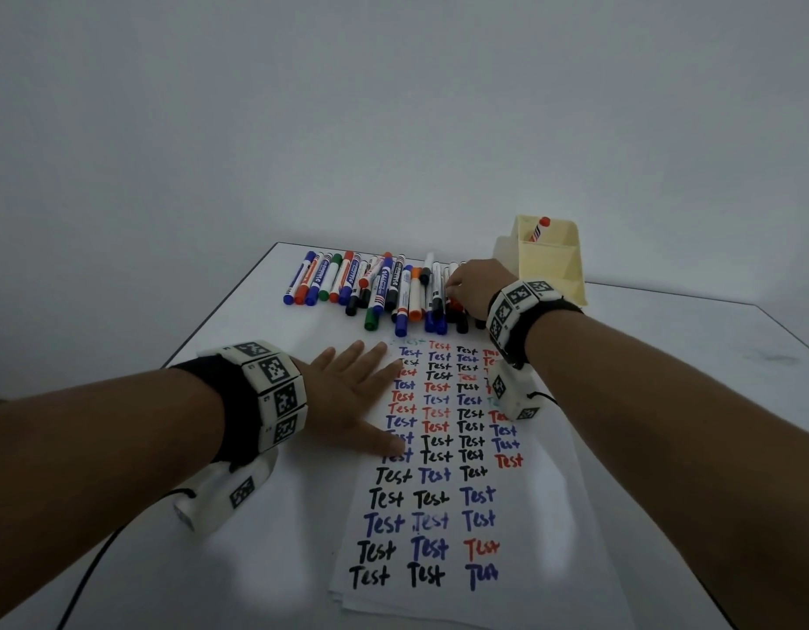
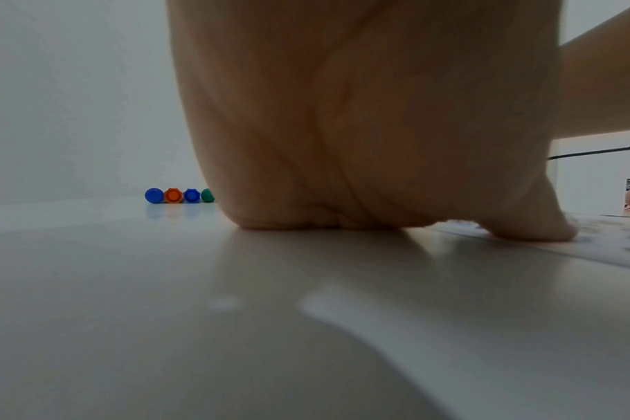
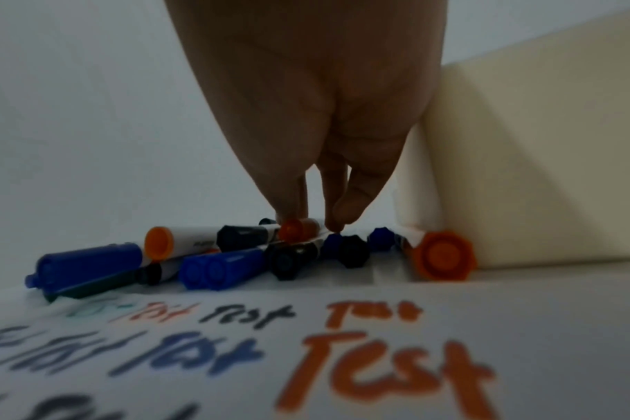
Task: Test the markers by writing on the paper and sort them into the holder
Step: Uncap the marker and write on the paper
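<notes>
A white paper point(image 1: 552, 516) covered with rows of "Test" lies on the table. My left hand point(image 1: 348, 393) lies flat on the paper's left edge with its fingers spread; the left wrist view shows the palm point(image 2: 360, 142) pressing down. Many capped markers point(image 1: 375, 284) lie in a row and a pile beyond the paper. At the pile's right end my right hand point(image 1: 457, 293) reaches down. In the right wrist view its thumb and fingers point(image 3: 313, 224) pinch an orange-capped marker point(image 3: 295, 230) lying on top of others. The cream holder point(image 1: 552, 266) stands right of that hand and holds one red-capped marker point(image 1: 539, 229).
The holder's wall point(image 3: 540, 170) is close beside my right hand, with a large orange-capped marker point(image 3: 443, 255) lying against its base. The white table ends at dark edges point(image 1: 220, 311) at the left and far right. A black cable point(image 1: 89, 579) trails from my left wrist.
</notes>
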Motion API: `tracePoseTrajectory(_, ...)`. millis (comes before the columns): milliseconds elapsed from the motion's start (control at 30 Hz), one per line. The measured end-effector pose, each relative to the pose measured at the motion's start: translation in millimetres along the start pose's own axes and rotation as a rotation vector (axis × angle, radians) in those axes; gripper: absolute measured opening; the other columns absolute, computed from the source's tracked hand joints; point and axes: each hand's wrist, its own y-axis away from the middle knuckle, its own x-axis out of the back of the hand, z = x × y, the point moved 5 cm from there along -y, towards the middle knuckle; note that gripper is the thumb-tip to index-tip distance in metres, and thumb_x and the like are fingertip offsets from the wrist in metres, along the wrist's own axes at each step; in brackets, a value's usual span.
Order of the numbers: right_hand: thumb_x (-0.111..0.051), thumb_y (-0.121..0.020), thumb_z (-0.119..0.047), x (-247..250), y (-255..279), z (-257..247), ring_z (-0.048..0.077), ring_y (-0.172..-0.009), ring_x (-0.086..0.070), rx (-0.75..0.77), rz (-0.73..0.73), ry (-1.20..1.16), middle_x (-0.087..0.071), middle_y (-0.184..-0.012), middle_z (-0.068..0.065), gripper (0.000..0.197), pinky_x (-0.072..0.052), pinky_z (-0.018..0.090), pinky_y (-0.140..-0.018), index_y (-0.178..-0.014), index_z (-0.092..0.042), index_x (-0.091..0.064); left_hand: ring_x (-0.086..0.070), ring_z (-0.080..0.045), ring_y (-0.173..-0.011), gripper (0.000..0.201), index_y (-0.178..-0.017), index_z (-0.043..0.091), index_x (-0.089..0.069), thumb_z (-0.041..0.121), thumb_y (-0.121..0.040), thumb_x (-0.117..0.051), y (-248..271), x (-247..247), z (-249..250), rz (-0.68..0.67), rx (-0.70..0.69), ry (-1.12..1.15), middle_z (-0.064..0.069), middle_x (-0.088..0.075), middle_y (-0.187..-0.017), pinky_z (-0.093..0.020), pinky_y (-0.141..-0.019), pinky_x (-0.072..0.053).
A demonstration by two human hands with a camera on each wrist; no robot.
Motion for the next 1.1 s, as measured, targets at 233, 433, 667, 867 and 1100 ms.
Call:
tracePoseTrajectory(233,-0.059,-0.099,-0.023,0,4,-1,0.023,-0.107,-0.07,-0.022,0.029,0.036,-0.075,-0.118,0.006,0.027,-0.057,0.034,-0.095,-0.114,-0.009,-0.078,0.03,-0.023,-0.148,0.114,-0.152,0.033,0.028,0.092,-0.075,-0.031,3,1,2,-0.009,0.005,0.002,0.002,0.037,-0.159,-0.048,-0.122,0.011)
tracePoseTrajectory(433,-0.063,-0.096,-0.021,4,17,0,0.024,-0.105,-0.071,-0.121,0.008,-0.074,-0.074,-0.119,0.007,0.028,-0.059,0.036,-0.092,-0.117,-0.007,-0.075,0.029,-0.023,-0.148,0.114,-0.152,0.034,0.028,0.092,-0.075,-0.033,3,1,2,-0.004,0.014,0.009,0.002,0.036,-0.16,-0.048,-0.122,0.011)
tracePoseTrajectory(667,-0.059,-0.1,-0.02,15,46,3,0.03,-0.108,-0.068,-0.154,0.016,-0.126,-0.069,-0.125,0.016,0.033,-0.057,0.038,-0.089,-0.126,-0.002,-0.068,0.026,-0.024,-0.149,0.115,-0.153,0.033,0.026,0.093,-0.072,-0.031,3,2,2,0.011,0.013,0.0,0.002,0.033,-0.161,-0.048,-0.122,0.009)
tracePoseTrajectory(867,-0.064,-0.096,-0.002,14,89,24,0.029,-0.091,-0.073,-0.308,0.001,-0.724,-0.063,-0.119,0.01,0.046,-0.064,0.045,-0.081,-0.141,-0.007,-0.054,0.024,-0.024,-0.15,0.118,-0.153,0.034,0.025,0.096,-0.067,-0.027,1,1,1,0.017,0.02,-0.011,0.002,0.032,-0.161,-0.049,-0.123,0.007)
tracePoseTrajectory(1100,-0.065,-0.095,0.001,14,172,31,0.036,-0.1,-0.074,-0.293,-0.069,-1.392,-0.07,-0.111,0.02,0.024,-0.064,0.045,-0.082,-0.119,-0.004,-0.062,0.022,-0.023,-0.151,0.115,-0.154,0.032,0.024,0.093,-0.073,-0.031,1,1,1,0.026,0.033,-0.012,0.002,0.03,-0.162,-0.047,-0.123,0.006)
